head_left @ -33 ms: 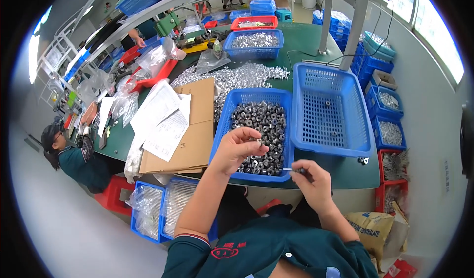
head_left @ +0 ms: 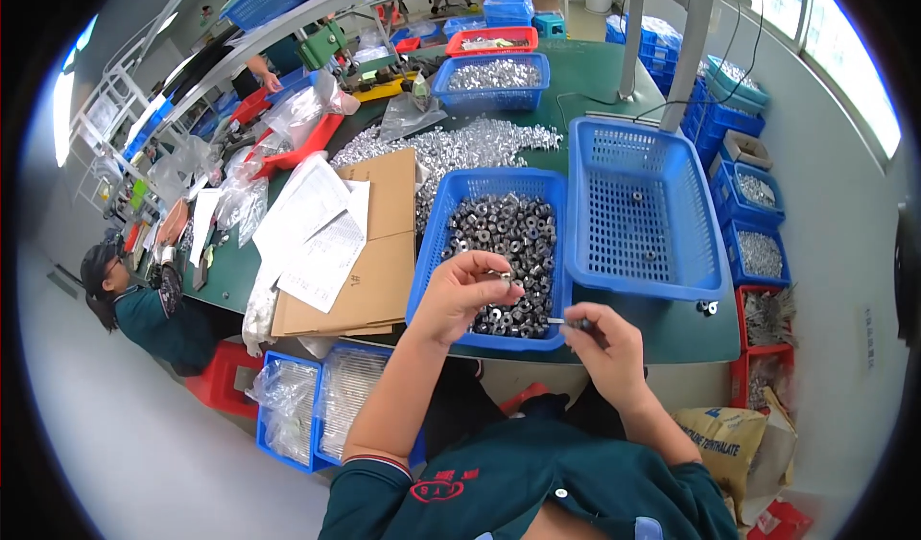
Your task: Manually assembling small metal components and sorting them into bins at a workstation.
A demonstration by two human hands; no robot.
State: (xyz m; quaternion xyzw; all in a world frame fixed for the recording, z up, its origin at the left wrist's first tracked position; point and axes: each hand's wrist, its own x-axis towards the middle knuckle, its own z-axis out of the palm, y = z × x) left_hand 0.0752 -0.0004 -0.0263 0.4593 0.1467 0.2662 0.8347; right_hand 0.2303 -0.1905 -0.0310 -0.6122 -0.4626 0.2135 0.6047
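My left hand (head_left: 459,295) is closed in a pinch over the blue basket (head_left: 430,281). A small shiny metal piece (head_left: 506,276) sits between its thumb and fingertips. The basket is filled with dark and silvery ring-shaped metal parts (head_left: 508,223). By the basket's near right corner, my right hand (head_left: 609,348) is closed around a thin tool with a dark handle and a slim metal shaft (head_left: 555,321). The shaft points left toward the basket; its exact kind cannot be made out. To the right, a second blue basket (head_left: 600,180) holds a few ring parts.
Cardboard (head_left: 389,252) and papers (head_left: 326,262) lie left of the baskets. Behind are loose silvery pieces (head_left: 460,147) and another full blue basket (head_left: 494,94). A metal post (head_left: 693,56) rises at the back right. A person (head_left: 144,300) sits at the far left.
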